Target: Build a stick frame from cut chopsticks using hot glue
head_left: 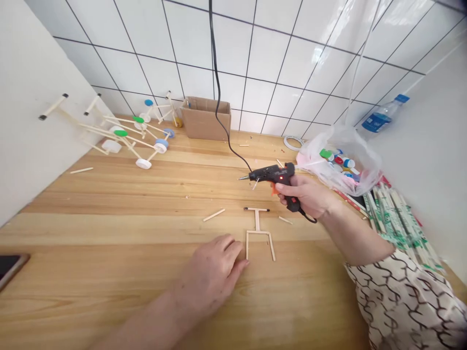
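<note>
My right hand point(304, 194) grips a black hot glue gun point(272, 174) by its handle, with a finger at the orange trigger. The nozzle points left above the table, and a small red light glows on the body. Below it lies a flat frame of thin wooden sticks point(258, 232), a fork shape with a black-tipped crossbar at the top. Resting on the table, my left hand point(215, 265) has loosely bent fingers, the thumb apart from them. Its thumb tip is at the lower end of the frame's left leg; whether they touch I cannot tell.
Wheeled stick models point(138, 136) stand at the back left beside a cardboard box point(206, 119). At right are a bag of bottle caps point(339, 160), wrapped sticks point(396, 218), a tape roll point(293, 142) and a bottle point(383, 117). A black cord point(218, 82) hangs behind the glue gun.
</note>
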A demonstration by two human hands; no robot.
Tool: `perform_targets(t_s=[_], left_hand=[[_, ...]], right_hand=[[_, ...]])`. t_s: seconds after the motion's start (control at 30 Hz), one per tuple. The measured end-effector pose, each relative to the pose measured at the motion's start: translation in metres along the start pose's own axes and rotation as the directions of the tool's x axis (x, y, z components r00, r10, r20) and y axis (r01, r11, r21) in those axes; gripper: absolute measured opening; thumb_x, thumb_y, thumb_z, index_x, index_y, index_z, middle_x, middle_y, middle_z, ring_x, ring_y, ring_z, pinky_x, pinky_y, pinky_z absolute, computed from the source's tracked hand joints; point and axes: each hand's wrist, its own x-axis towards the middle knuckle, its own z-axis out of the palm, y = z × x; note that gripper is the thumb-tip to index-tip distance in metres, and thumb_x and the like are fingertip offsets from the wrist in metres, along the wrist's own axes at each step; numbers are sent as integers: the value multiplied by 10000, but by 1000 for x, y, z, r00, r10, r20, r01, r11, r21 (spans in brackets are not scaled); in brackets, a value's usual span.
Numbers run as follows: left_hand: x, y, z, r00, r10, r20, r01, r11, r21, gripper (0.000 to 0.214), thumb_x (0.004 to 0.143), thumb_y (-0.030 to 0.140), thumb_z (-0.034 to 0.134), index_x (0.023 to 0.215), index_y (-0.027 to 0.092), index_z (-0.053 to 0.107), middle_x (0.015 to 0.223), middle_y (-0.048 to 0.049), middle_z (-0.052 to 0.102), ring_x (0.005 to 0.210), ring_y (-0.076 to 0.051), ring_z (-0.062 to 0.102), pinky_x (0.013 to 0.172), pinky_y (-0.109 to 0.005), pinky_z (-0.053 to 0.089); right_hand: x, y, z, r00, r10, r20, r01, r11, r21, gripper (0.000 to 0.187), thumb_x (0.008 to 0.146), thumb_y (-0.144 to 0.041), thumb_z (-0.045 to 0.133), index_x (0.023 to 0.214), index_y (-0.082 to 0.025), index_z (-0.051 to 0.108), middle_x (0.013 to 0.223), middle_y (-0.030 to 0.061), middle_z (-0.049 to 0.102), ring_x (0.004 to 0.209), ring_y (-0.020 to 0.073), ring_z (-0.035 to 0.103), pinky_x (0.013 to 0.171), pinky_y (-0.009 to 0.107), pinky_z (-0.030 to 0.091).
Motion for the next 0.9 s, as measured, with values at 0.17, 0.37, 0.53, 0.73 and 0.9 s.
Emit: perform_targets(t_s=[0.17, 0.37, 0.53, 0.73, 0.9], left_hand=[[0, 0, 1, 999, -16, 29, 16, 1000, 0, 74, 861, 184, 518, 840, 178, 589, 811, -38, 617, 720, -193, 600, 624, -293, 483], [0, -1, 1, 999, -25, 48, 26, 1000, -11, 82, 866, 182, 511, 846, 174, 590, 812, -43, 612, 735, -202, 598, 637, -304, 484], [0, -2, 1, 999, -14, 40, 14, 1000, -10, 94, 872, 189, 501, 858, 176, 593, 807, -45, 614, 728, -202, 598, 637, -308, 486], [-3, -1, 4, 1000, -7, -17, 7, 1000, 8, 62, 865, 191, 517, 859, 183, 579, 806, -42, 622, 711, -194, 602, 622, -292, 486], [-1, 1, 5, 992, 30, -121, -29, 1000, 10, 174, 896, 188, 452, 1034, 185, 559, 841, -50, 631, 724, -182, 605, 635, -280, 484]], right_hand=[[38, -1, 23, 995, -93, -45, 74, 945, -319, 214, 695, -335, 654, 768, -154, 565, 668, 1, 579, 515, 100, 472, 497, 245, 361], [54, -4, 37, 973, -151, -173, 33, 837, -547, 128, 717, -283, 633, 708, -167, 580, 667, -7, 572, 651, 158, 541, 618, 276, 396], [31, -6, 44, 924, -269, -273, 7, 725, -689, 86, 766, -214, 613, 817, -164, 564, 918, 101, 605, 970, 267, 541, 830, 369, 406], [-54, 17, 55, 898, -439, -13, 221, 476, -851, 66, 847, -224, 529, 786, -201, 532, 840, 76, 608, 828, 222, 570, 744, 334, 436], [-92, 53, 60, 934, -357, 17, 195, 471, -860, 82, 846, -229, 533, 773, -191, 545, 773, 47, 609, 710, 178, 556, 637, 287, 411]])
